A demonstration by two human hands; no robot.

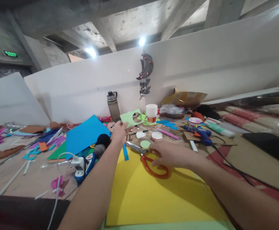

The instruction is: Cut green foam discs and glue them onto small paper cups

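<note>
My left hand (120, 132) is closed on a light green sheet of paper (128, 118) with a round hole cut through it. It holds the sheet up over the table's far middle. My right hand (165, 154) hovers over a pair of scissors (154, 169) with orange handles, its fingers bent and apart. The scissors lie on a yellow sheet (154, 201), blades pointing away to the left. A light green paper disc (145, 144) is just beyond my right fingertips. Two white round pieces (140, 135) lie behind it.
A blue sheet (86, 135), a power strip (85, 169) with a white cable, and dark yarn balls (103, 140) are on the left. Behind stand a bottle (113, 107) and stacked paper cups (151, 112). A blue glue gun (203, 135) with its cord lies right.
</note>
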